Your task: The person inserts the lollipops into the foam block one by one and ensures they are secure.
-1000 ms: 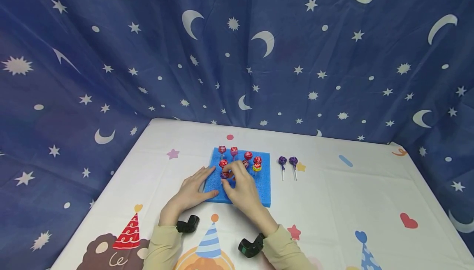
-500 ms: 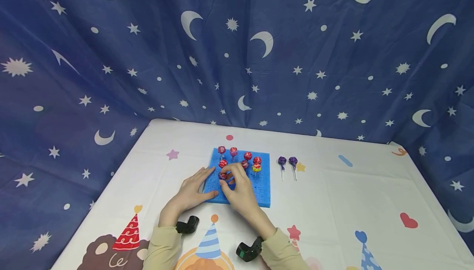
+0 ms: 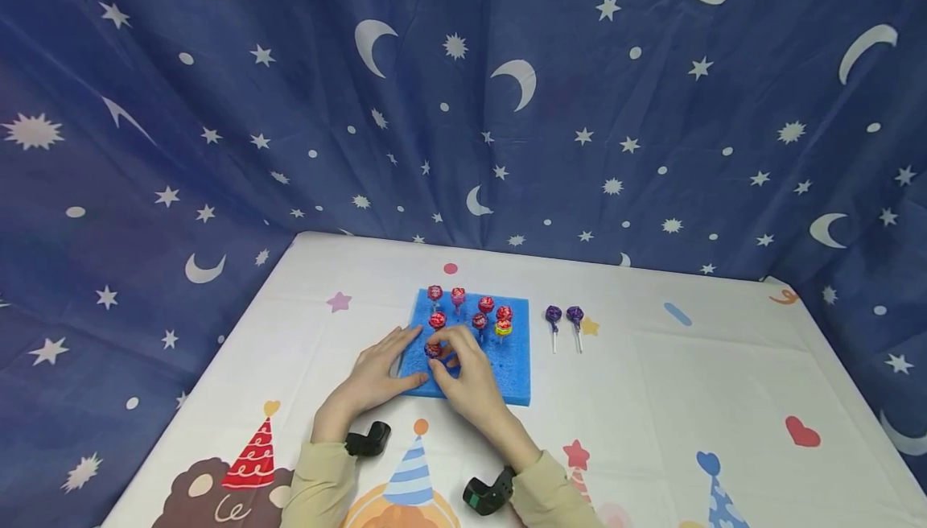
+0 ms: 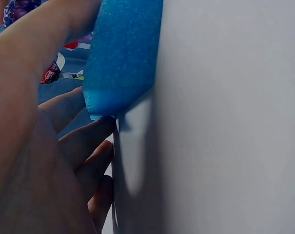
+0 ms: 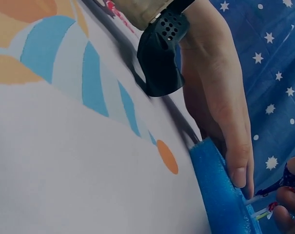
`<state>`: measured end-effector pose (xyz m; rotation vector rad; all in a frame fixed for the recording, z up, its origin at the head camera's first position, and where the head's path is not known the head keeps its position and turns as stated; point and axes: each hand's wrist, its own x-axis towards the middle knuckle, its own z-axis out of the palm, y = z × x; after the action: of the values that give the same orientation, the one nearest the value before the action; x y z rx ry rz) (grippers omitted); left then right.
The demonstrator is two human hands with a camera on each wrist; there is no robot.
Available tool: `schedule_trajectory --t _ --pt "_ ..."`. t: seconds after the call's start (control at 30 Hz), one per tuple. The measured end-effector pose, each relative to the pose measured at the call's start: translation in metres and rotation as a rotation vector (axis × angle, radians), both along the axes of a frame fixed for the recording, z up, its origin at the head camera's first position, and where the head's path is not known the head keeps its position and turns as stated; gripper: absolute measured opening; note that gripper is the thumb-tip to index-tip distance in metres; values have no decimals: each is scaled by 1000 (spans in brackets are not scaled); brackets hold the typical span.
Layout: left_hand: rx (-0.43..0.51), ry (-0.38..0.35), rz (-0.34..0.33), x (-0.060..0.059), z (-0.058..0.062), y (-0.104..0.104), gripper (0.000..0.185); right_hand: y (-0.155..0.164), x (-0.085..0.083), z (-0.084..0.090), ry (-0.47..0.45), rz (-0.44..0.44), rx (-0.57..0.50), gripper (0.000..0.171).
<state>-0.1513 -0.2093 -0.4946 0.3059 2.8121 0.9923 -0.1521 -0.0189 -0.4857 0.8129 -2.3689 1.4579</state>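
Observation:
My right hand (image 3: pixel 467 375) pinches a lollipop (image 3: pixel 433 350) with a dark purple and red wrapper by its head, over the left part of a blue foam block (image 3: pixel 510 375). In the right wrist view, this lollipop's white stick meets the foam (image 5: pixel 220 190); how deep it sits is hidden. My left hand (image 3: pixel 372 373) rests on the block's left side, fingers spread and the thumb near the front edge. Behind the right hand, several wrapped lollipops stand upright in the foam, among them a red one (image 3: pixel 438 320) and a red-and-yellow one (image 3: pixel 503 327).
Two purple lollipops (image 3: pixel 554 315) lie side by side on the white printed tablecloth (image 3: pixel 652 399), right of the block. A dark blue curtain (image 3: pixel 550 150) with moons and stars hangs behind and beside the table. Each wrist wears a black camera (image 3: pixel 488 494).
My right hand has shifted slightly left and toward the front with the lollipop, uncovering more of a red lollipop behind it. The left hand has stayed in place.

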Motion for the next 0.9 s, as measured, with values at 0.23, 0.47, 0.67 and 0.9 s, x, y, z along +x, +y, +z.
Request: schedule_trajectory --t 0.23,0.47,0.67,0.9 --pt "8 -8 2 1 1 2 79 6 1 1 -33 10 -5 29" --pt "5 -18 15 0 1 4 79 17 -2 18 41 -24 -56 29" --pt "-6 -16 20 -1 1 3 80 32 -6 34 21 -42 -96 29" --pt "-5 -13 11 0 0 1 80 55 -9 48 35 -64 -97 23"
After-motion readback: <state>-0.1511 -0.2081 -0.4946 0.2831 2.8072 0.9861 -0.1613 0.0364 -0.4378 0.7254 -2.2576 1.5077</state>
